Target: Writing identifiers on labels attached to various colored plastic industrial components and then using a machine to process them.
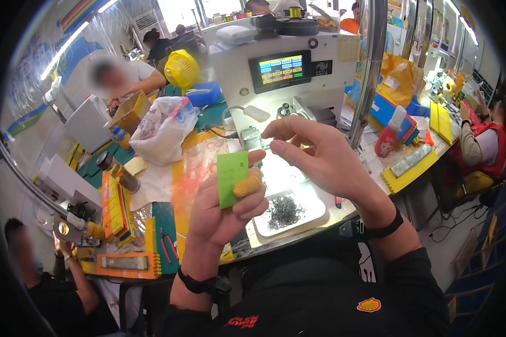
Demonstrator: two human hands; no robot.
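Note:
My left hand (229, 203) is closed around a small green paper card (232, 178), which stands upright with handwriting on its face. A yellow finger cot covers one fingertip of that hand. To the right and higher, my right hand (317, 150) hovers with bent fingers, thumb and forefinger slightly apart. Nothing shows between them. Just left of its fingertips is a small clear block (251, 136) on the machine (334, 62). Below my hands, a white tray (318, 214) holds a tangled heap of small dark wire-like pieces (285, 212).
The machine's lit touch screen (281, 71) faces me. A white plastic bag (164, 130) and red-handled pliers (167, 245) lie left. A red bottle with a white cap (390, 132) and a yellow board (411, 168) are right, past a metal post (368, 78). Other people sit at both sides.

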